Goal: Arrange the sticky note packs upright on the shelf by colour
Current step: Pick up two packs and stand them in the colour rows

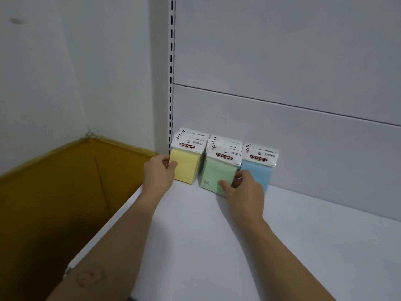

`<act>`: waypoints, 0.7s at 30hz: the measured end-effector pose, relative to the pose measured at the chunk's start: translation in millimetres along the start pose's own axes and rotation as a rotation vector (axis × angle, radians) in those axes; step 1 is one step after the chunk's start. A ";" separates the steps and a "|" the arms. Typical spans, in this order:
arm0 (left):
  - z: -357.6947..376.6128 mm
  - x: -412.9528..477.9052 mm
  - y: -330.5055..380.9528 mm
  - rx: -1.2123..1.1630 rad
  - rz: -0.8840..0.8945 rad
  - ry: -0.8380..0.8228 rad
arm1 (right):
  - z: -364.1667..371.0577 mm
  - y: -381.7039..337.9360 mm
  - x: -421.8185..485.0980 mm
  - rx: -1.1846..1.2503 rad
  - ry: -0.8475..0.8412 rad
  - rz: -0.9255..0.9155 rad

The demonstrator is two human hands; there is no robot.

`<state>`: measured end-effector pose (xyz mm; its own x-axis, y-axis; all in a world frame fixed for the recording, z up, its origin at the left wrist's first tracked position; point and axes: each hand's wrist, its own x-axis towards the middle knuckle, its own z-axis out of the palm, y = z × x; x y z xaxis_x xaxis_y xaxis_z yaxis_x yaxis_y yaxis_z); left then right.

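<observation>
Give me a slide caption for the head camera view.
Both hands straighten yellow packs and green packs beside blue packs on a white shelf.

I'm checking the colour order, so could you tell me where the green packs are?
In the head view, the green packs stand mid-row at the shelf's back, between yellow packs and blue packs, the right hand touching them.

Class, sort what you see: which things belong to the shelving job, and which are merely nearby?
Job: yellow packs, green packs, blue packs, shelf, left hand, right hand.
Nearby: cardboard box, wall.
</observation>
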<state>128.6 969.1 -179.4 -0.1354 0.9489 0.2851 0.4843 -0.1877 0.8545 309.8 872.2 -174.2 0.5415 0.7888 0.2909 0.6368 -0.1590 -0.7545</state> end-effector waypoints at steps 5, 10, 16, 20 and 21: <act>0.3 -2.4 0.8 0.027 0.033 -0.076 | 3.9 -0.5 3.0 -0.032 0.009 -0.013; 0.2 -1.5 -3.7 0.123 0.057 -0.144 | 6.4 1.2 2.7 -0.049 0.000 -0.005; 1.3 -6.0 -2.4 0.133 0.065 -0.127 | 6.7 1.1 1.7 -0.089 -0.014 -0.007; 1.8 -7.7 -2.3 0.184 0.076 -0.123 | 7.2 0.3 1.1 -0.124 -0.015 -0.015; 2.1 -8.4 -2.8 0.204 0.074 -0.120 | 7.2 -0.1 1.0 -0.132 -0.012 -0.016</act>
<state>130.2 962.2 -185.0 0.0050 0.9602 0.2794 0.6555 -0.2141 0.7242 306.3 877.2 -178.0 0.5247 0.7988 0.2943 0.7123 -0.2227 -0.6656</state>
